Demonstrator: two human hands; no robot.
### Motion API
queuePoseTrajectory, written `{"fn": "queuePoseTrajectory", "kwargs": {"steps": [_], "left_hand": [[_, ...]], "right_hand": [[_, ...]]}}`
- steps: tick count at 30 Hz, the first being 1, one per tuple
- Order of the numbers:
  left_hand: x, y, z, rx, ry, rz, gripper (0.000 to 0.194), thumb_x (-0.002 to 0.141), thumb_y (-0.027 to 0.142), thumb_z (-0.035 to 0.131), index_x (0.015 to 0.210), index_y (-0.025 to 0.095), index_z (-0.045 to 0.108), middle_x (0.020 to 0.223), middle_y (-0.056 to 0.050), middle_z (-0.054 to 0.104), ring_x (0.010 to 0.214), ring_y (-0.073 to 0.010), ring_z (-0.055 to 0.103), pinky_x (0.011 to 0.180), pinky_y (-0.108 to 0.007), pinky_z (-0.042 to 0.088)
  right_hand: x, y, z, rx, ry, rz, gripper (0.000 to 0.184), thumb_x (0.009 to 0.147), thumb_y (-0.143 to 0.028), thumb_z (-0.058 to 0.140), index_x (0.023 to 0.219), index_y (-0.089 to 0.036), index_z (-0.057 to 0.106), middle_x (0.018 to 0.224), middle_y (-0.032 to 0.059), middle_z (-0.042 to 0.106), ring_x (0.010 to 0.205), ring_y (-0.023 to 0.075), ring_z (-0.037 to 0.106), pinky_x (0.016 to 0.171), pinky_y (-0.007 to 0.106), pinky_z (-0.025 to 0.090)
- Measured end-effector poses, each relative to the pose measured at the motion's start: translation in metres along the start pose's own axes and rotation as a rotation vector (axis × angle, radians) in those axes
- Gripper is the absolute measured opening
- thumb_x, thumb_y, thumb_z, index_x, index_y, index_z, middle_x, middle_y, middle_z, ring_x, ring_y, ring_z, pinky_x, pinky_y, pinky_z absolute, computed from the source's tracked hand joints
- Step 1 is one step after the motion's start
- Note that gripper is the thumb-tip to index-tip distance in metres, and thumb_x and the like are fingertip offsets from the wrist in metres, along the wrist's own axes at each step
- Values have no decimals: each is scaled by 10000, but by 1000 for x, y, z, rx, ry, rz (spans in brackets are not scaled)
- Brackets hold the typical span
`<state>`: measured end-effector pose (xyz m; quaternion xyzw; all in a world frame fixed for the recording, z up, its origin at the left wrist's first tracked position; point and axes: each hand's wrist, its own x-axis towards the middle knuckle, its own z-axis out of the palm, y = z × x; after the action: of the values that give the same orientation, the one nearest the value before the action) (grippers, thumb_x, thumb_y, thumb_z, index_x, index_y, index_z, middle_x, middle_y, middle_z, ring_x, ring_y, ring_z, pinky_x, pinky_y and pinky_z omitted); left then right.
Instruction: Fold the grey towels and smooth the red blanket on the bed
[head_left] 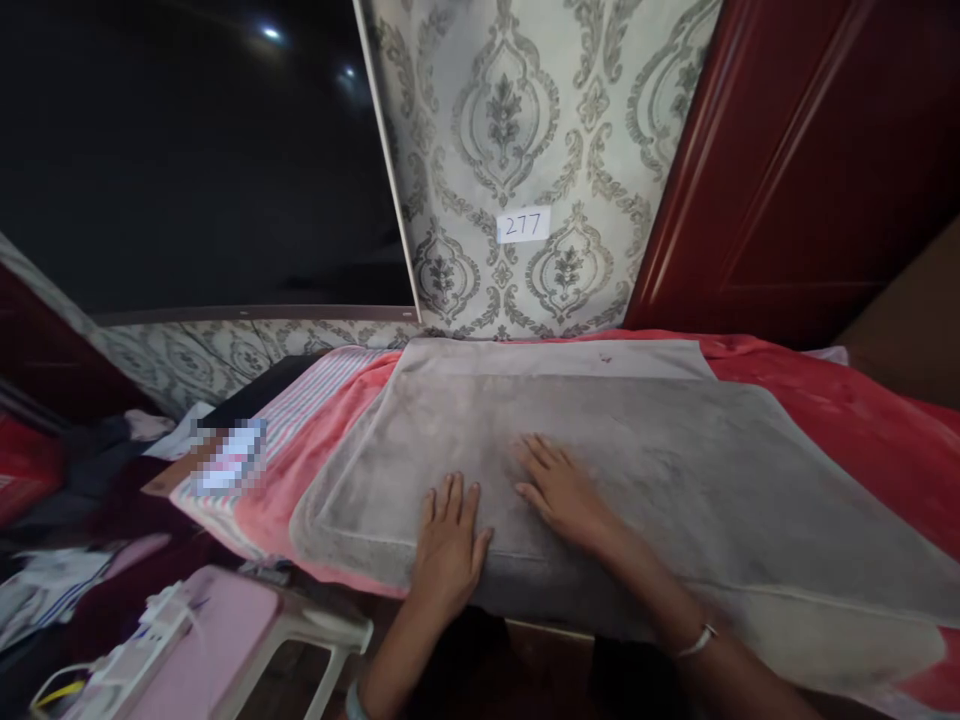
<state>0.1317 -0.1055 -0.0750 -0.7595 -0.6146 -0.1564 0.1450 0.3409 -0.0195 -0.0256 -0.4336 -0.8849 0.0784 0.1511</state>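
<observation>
A grey plush blanket [660,450] lies spread and partly folded over a low surface, its front part hanging down over the near edge. My left hand [448,545] rests flat on it left of the middle, fingers apart and pointing away from me. Farther right, my right hand [562,490] also lies palm down on the cloth, fingers stretched out and slightly blurred. Neither hand grasps anything. Under the grey blanket, red cloth [847,420] shows at the right and coral cloth [315,455] at the left.
Striped cloth [330,380] covers the left end of the surface. A pink-topped stool [232,620] bearing a white power strip [154,640] stands at the lower left. A large dark television [210,170] hangs on patterned wallpaper [510,120]. A dark red door [810,170] is at the right.
</observation>
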Motion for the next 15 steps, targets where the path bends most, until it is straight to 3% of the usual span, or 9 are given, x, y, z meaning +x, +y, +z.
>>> {"fn": "queuePoseTrajectory", "kwargs": {"steps": [3,7,9,11,15], "left_hand": [[-20,-5,-6,-65,52,47,512,988,341,460,1460,144,481,1535,-180,454,1425,-331,427,1118,-578,422],[-32,-18,-26,-281,92,43,369,1006,291,417,1296,205,629,1380,-108,631,1293,-244,579,1057,-458,507],[-21,-26,-39,-402,96,2,344,1015,284,391,1177,219,687,1208,-83,726,1145,-206,668,992,-403,546],[-2,-34,-50,-440,87,-53,352,1012,266,382,1179,212,687,1158,-84,742,1106,-202,681,984,-397,547],[37,-49,-51,-254,-64,-204,474,985,278,448,1440,162,509,1475,-151,538,1391,-280,480,1156,-516,391]], "right_hand": [[10,-24,17,5,-88,-133,566,1000,-373,421,1555,-264,389,1631,62,277,1508,297,209,1192,577,238],[2,-29,36,-15,-102,-181,551,1014,-381,409,1557,-293,376,1629,40,287,1511,287,200,1203,587,195],[2,-27,37,-15,-124,-173,557,1011,-385,418,1557,-285,377,1628,53,285,1509,296,205,1196,601,198],[7,-27,32,-2,-166,-176,548,1005,-388,428,1539,-261,416,1612,80,320,1497,312,239,1179,612,225],[27,-36,25,32,-122,-216,471,1018,-348,381,1436,-220,555,1521,118,471,1449,292,353,1167,566,277]]}}
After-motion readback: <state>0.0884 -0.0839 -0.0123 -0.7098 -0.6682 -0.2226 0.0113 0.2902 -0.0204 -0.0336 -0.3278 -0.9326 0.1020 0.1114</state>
